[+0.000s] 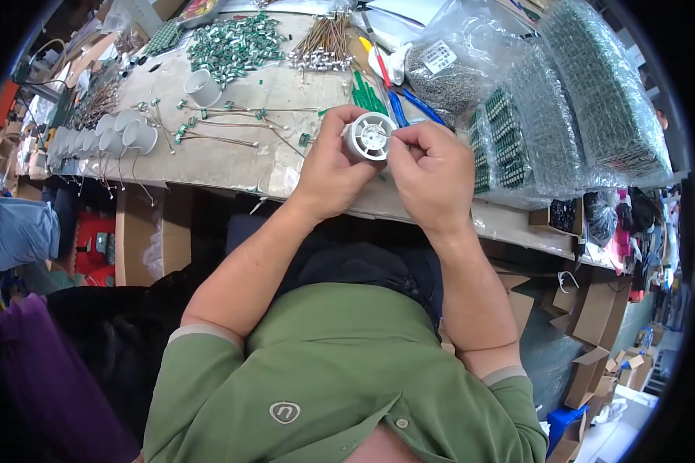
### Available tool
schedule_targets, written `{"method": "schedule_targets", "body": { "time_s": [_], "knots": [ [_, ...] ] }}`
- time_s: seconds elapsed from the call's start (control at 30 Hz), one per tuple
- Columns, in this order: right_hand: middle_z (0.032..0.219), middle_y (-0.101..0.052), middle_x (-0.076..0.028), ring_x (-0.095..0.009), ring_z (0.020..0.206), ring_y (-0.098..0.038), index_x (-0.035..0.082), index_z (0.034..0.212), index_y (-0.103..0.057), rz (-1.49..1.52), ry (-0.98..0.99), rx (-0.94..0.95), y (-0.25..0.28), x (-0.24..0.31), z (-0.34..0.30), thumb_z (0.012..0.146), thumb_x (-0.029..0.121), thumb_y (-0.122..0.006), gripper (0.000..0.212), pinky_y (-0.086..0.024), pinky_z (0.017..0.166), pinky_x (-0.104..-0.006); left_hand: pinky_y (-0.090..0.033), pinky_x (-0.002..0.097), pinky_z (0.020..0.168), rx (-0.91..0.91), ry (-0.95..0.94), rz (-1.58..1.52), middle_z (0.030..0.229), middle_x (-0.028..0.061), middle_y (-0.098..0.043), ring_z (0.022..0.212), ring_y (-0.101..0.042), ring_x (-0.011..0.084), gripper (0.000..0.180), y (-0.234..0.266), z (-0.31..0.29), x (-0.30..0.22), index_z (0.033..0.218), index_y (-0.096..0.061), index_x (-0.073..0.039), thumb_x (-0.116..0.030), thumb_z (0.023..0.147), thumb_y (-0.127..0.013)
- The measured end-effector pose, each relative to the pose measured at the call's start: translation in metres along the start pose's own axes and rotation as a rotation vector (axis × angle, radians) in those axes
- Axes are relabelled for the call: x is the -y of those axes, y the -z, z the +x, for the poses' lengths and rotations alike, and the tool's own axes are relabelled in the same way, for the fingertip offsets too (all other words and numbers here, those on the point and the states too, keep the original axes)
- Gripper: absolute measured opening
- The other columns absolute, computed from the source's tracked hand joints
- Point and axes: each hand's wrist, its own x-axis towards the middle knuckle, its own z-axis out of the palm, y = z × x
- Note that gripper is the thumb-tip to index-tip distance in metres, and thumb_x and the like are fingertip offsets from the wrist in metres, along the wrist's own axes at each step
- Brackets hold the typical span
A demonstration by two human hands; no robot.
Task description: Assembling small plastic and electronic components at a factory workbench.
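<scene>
A white round plastic housing (372, 137), with spokes and a ring inside its open face, is held above the table's front edge. My left hand (330, 166) is wrapped round its left side, thumb below. At its right rim, my right hand (434, 168) is closed in a pinch, thumb against forefinger; whatever lies between those fingertips is too small to make out. Just beyond the housing are green strips (367, 94) and blue-handled pliers (423, 106). To the left lie thin brown wires with small green circuit boards (220, 139).
Another white housing (202, 88) stands left, with several wired white cups (112, 139) at the far left edge. Behind are a heap of green boards (235, 46) and a wire bundle (323, 42). Bubble-wrapped board stacks (548, 116) and a bag of metal parts (448, 73) fill the right.
</scene>
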Motion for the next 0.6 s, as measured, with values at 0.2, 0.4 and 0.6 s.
{"method": "schedule_targets", "body": {
  "time_s": [0.2,0.4,0.6],
  "knots": [
    [0.077,-0.068,-0.008,-0.027,0.062,-0.057,0.003,0.080,-0.070,-0.095,0.079,-0.023,-0.0089,0.0025,-0.0031,0.080,0.006,-0.070,0.003,-0.046,0.058,-0.0373,-0.054,0.0329,0.094,-0.005,0.022,0.115,0.121,0.0116,-0.066,0.106,-0.066,0.0216,0.065,0.0034,-0.0015,0.0029,0.138,-0.048,-0.010,0.006,0.079,-0.070],
    [0.073,-0.064,-0.005,-0.021,0.061,-0.053,0.003,0.081,-0.072,-0.193,0.200,-0.035,-0.0106,-0.0023,-0.0004,0.081,0.003,-0.072,0.000,-0.043,0.057,-0.0332,-0.054,0.0342,0.093,-0.018,0.034,0.117,0.119,0.0116,-0.067,0.104,-0.066,0.0229,0.064,0.0016,0.0010,0.0043,0.138,-0.049,-0.010,0.004,0.079,-0.071],
    [0.075,-0.065,-0.007,-0.026,0.063,-0.056,0.005,0.081,-0.071,-0.299,0.249,0.014,-0.0094,-0.0028,0.0024,0.080,0.006,-0.072,0.002,-0.045,0.058,-0.0365,-0.054,0.0337,0.094,-0.006,0.035,0.149,0.122,0.0113,-0.065,0.106,-0.065,0.0232,0.063,0.0015,0.0018,0.0055,0.138,-0.050,-0.010,0.003,0.080,-0.070]
  ]
}}
